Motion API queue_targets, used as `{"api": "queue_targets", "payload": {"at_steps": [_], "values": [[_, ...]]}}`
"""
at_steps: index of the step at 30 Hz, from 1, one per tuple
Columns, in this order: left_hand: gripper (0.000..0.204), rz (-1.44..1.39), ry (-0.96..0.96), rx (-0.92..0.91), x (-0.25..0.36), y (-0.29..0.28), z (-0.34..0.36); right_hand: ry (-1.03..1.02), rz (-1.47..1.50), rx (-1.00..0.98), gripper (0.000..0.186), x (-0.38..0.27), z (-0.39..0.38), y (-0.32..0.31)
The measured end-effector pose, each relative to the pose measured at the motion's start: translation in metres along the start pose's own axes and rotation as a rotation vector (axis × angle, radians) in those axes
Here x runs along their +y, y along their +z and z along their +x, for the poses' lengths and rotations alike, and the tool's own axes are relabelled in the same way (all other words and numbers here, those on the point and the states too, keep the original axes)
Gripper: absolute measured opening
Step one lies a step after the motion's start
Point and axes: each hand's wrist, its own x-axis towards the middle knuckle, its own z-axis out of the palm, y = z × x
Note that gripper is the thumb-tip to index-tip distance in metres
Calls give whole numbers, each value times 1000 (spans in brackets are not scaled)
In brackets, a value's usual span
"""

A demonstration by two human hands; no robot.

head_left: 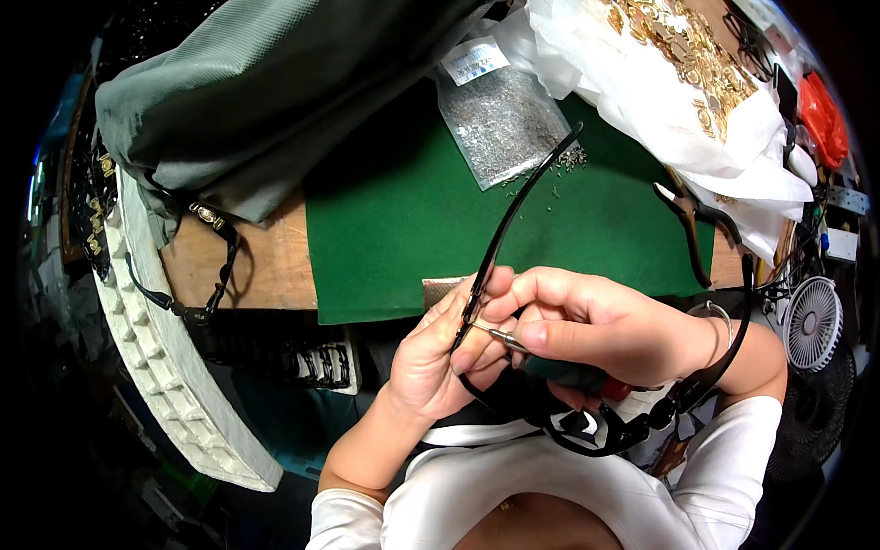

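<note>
My left hand (429, 359) grips a long, glossy black strip (506, 225), whose upper end arches over the green mat (385, 202); its lower part loops below my hands with black fittings and hangs up beside my right wrist. My right hand (605, 335) is closed on a screwdriver (504, 337) with a green and red handle, its thin tip at the strip between my left fingers. A clear bag of small metal pieces (495, 124) lies beyond, with loose bits (570, 158) spilled beside it.
Pliers (686, 220) lie right of the mat, below white paper holding gold-coloured parts (674, 46). A red bag (820, 115) and small fan (813, 321) are at right. Grey-green fabric (247, 82), another black strap (225, 270) and a white moulded tray (174, 385) are at left.
</note>
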Motion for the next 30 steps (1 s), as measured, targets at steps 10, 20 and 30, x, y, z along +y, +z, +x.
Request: {"api": "queue_targets", "payload": {"at_steps": [10, 20, 30], "values": [[44, -17, -38, -31, 3, -14, 4, -113, -10, 42, 32, 14, 7, -6], [49, 2084, 951, 354, 17, -4, -18, -494, -841, 575, 24, 8, 34, -40], [36, 1874, 1397, 1736, 163, -64, -133, -568, -965, 565, 18, 16, 31, -40]]}}
